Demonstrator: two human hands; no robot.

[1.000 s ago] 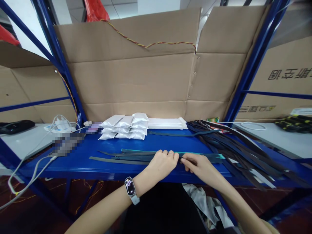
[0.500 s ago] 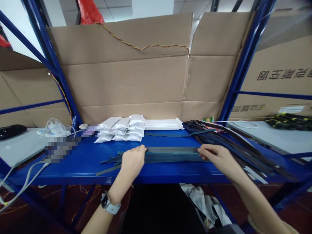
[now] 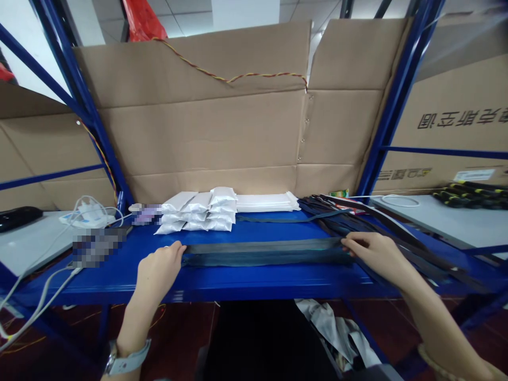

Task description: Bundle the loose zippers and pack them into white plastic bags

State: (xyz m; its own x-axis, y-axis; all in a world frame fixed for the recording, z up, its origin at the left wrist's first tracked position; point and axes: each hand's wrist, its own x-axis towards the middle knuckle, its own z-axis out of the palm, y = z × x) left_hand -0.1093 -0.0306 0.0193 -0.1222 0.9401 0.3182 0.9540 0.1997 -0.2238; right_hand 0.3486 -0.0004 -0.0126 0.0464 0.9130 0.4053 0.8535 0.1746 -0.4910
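A bundle of long dark grey strips [image 3: 262, 252] lies stretched out flat along the front of the blue shelf [image 3: 254, 283]. My left hand [image 3: 159, 270] pinches the bundle's left end, fingers closed. My right hand [image 3: 377, 254] grips its right end, fingers closed too. The strips run straight between both hands. A watch sits on my left wrist.
A heap of similar dark strips [image 3: 381, 222] fans out at the right. White pouches [image 3: 198, 210] and a flat white stack [image 3: 265, 201] sit at the back. One loose strip [image 3: 286, 218] lies behind the bundle. Cables and a charger [image 3: 89, 211] are at left. Cardboard walls the back.
My hands have slid apart from the bundle's middle to its two ends. The loose splayed ends at the left are now gathered into one straight bundle.
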